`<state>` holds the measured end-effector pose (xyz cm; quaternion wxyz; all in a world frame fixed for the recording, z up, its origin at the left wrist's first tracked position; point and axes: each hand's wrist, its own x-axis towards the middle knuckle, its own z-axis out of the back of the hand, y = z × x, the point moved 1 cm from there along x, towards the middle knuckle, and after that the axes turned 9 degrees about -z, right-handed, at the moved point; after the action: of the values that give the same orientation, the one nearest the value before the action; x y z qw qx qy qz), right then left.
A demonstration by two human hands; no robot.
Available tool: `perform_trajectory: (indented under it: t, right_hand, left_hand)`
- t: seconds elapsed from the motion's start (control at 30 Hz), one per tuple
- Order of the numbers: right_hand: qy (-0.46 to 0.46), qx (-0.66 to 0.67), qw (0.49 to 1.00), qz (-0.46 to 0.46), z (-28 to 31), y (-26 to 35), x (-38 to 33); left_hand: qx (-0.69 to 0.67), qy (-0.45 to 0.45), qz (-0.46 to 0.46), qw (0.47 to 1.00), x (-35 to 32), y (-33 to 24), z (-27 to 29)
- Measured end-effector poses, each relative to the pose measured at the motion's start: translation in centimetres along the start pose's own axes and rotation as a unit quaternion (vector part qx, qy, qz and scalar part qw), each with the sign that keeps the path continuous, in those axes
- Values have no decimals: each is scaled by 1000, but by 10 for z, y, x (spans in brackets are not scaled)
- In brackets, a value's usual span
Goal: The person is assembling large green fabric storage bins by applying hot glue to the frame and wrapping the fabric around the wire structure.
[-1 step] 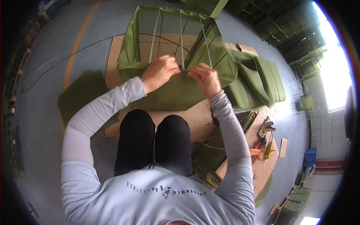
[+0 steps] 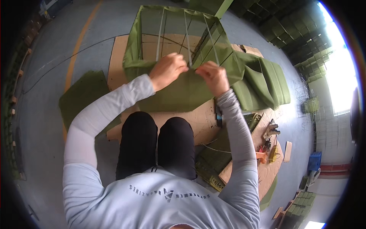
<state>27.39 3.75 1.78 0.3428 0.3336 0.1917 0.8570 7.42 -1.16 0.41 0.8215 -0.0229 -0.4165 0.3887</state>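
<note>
An olive-green fabric box (image 2: pixel 183 93) on a thin wire frame stands open-topped on cardboard in front of my knees. Several thin metal rods (image 2: pixel 187 34) run across its top. My left hand (image 2: pixel 167 69) and my right hand (image 2: pixel 214 76) sit close together at the near top edge of the box. Each hand pinches the fabric rim where a rod meets it. The fingertips are hidden behind the knuckles.
A cardboard sheet (image 2: pixel 202 118) lies under the box. Folded green fabric (image 2: pixel 267 84) is piled at the right, and a flat green piece (image 2: pixel 82 95) lies at the left. Hand tools (image 2: pixel 268 143) rest at my right side. A blue crate (image 2: pixel 314 160) and wire frames (image 2: pixel 305 89) stand farther right.
</note>
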Motion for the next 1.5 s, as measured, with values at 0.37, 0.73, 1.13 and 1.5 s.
perform_trajectory:
  t: [0.37,0.73,1.13,1.5]
  right_hand:
    - [-186,-30,982,7,-1,12,-15]
    - [-145,-63,980,124,-53,31,-15]
    - [213,-36,964,-156,-20,33,43]
    - [-197,-101,968,114,-71,53,-25]
  left_hand:
    - [8,-212,-10,977,7,-44,11]
    - [251,-66,-65,964,-53,-31,14]
    - [-32,76,103,991,-8,0,28]
    - [239,-115,-20,964,-62,-32,32]
